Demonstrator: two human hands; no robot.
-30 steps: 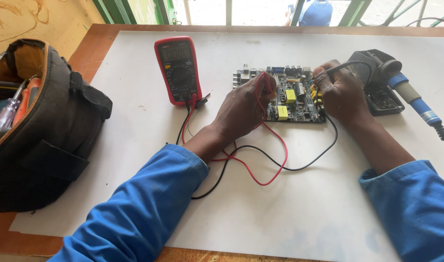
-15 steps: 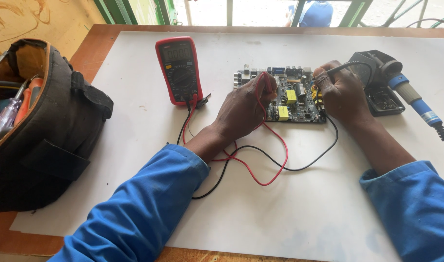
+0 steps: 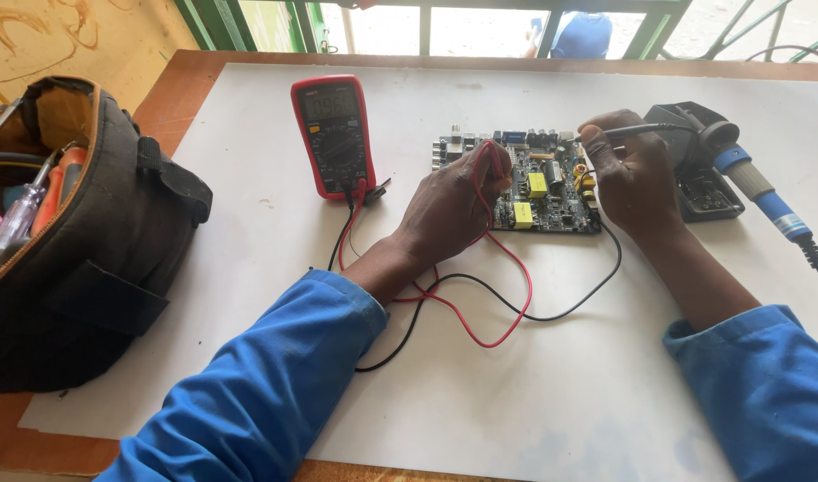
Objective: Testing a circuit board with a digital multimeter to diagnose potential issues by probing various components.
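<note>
**Circuit board probed with both hands on a covered desk**

A wooden desk (image 3: 172,85) is seen, covered by a large white sheet (image 3: 516,393). At its left edge a dark tool bag (image 3: 87,259) is placed, open, with screwdrivers showing inside. Two blue sleeves are extended across the sheet. A red multimeter (image 3: 332,134) is laid flat left of centre, its red lead (image 3: 498,330) and black lead (image 3: 552,312) looped over the sheet below the hands. A black soldering-iron stand (image 3: 695,170) is set at the right, with a blue-handled soldering iron (image 3: 766,196) resting in it. The green circuit board (image 3: 543,183) is positioned between multimeter and stand, just beside the stand. The left hand (image 3: 449,205) is closed around the red probe (image 3: 494,161), held at the board's left part. The right hand (image 3: 632,174) is closed on the black probe (image 3: 637,130), whose tip is brought to the board's right edge.
</note>
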